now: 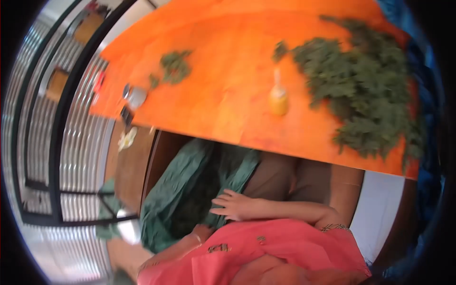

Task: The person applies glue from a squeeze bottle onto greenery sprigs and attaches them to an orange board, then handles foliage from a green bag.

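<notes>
My right hand (pixel 232 205) reaches across my lap to the left, its fingers spread over the near rim of a large green bag (pixel 173 175). The bag gapes wide beside my legs, and its inside is dark; I cannot make out its contents. Lower down, my left hand (pixel 203 232) is by the bag's near edge, close to my body. Its fingers are mostly hidden and blurred, so their grip does not show.
An orange-covered table (pixel 223 95) stands in front of me. On it lie a big pile of green leaves (pixel 361 90), a smaller leafy bunch (pixel 175 66), a yellow bottle (pixel 278 102) and a small jar (pixel 135 96). A black metal frame (pixel 59 118) rises at left.
</notes>
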The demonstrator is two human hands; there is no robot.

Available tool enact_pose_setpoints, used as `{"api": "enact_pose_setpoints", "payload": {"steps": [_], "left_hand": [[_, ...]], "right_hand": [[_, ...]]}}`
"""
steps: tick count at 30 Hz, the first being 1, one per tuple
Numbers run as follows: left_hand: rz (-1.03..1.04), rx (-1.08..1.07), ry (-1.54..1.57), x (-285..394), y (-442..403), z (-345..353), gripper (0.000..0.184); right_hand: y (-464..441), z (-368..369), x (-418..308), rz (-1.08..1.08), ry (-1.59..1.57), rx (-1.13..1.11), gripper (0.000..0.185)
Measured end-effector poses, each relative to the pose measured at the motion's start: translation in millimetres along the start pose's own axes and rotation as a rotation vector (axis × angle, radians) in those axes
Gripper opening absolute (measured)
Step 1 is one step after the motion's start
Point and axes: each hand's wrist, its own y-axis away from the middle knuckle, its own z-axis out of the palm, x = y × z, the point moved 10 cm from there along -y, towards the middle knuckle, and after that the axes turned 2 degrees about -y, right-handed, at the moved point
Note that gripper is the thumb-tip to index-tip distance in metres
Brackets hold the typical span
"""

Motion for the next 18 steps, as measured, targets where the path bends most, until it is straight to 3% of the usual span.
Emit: {"api": "enact_pose_setpoints", "payload": {"steps": [1,2,3,4,6,7,12,14,16,18], "left_hand": [[0.046,-0.095,-0.121,6.1,6.1,-31.6,0.043],[0.032,-0.013,-0.134,7.5,8.7,-83.0,0.040],[0.014,0.067,-0.140,7.5,11.1,-134.9,0.037],[0.098,0.313,-0.049,11.3,17.4,-194.4,0.036],[0.292,0.749,0.062,30.0,45.6,-310.3,0.031],[0.412,0.940,0.080,40.4,61.9,-358.1,0.033],[0.458,1.063,0.335,-20.0,-16.0,-494.8,0.041],[0.525,1.145,0.418,-39.6,-74.8,-547.9,0.043],[0.622,1.214,0.593,-58.2,-146.0,-593.5,0.047],[0.695,1.180,0.732,-54.6,-215.6,-629.0,0.047]], "right_hand": [[-3.5,-56.2,-0.6,0.048,0.012,0.157,0.051],[-4.2,-106.8,-3.2,0.081,0.015,0.315,0.052],[5.7,-150.4,0.8,0.149,0.224,0.422,0.051],[24.2,-190.4,1.9,0.216,0.430,0.533,0.050],[82.8,-247.3,25.0,0.523,0.397,0.814,0.051],[107.2,-271.7,16.8,0.599,0.548,0.892,0.052],[228.0,-377.0,-62.0,0.849,1.300,1.100,0.067],[290.9,-409.8,-66.6,1.112,1.497,1.080,0.072],[398.5,-430.5,-33.8,1.418,1.213,1.300,0.076],[491.3,-426.5,20.3,1.533,0.800,1.551,0.080]]}}
